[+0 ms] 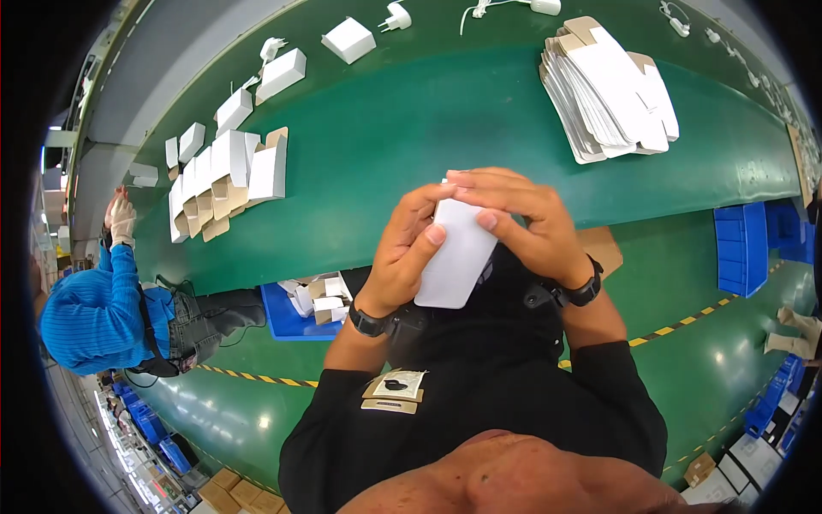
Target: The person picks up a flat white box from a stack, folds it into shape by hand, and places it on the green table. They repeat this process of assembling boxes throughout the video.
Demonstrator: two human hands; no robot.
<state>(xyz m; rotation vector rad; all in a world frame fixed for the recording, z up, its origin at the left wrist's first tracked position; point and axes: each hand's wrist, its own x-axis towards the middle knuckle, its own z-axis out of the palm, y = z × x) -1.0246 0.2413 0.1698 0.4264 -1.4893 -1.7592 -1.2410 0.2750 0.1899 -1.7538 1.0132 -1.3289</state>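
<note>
Between my two hands is a small white carton (458, 257), held over the near edge of the green table. My left hand (409, 244) grips its left side, the thumb pressed on the white face. Across its far end lie the fingers of my right hand (531, 223), with that thumb on the right edge. Those fingers hide the far end, so I cannot tell if its flap is closed. Beyond my right hand lies a stack of flattened white cartons (612, 90). A row of folded cartons with brown inner flaps (227, 176) stands at the left.
White boxes (282, 75) and white plug adapters (396, 17) line the far side of the green table (411, 120). A co-worker in blue (103, 317) stands at the left. Below the table edge sit a blue bin of cartons (295, 330) and blue crates (741, 248).
</note>
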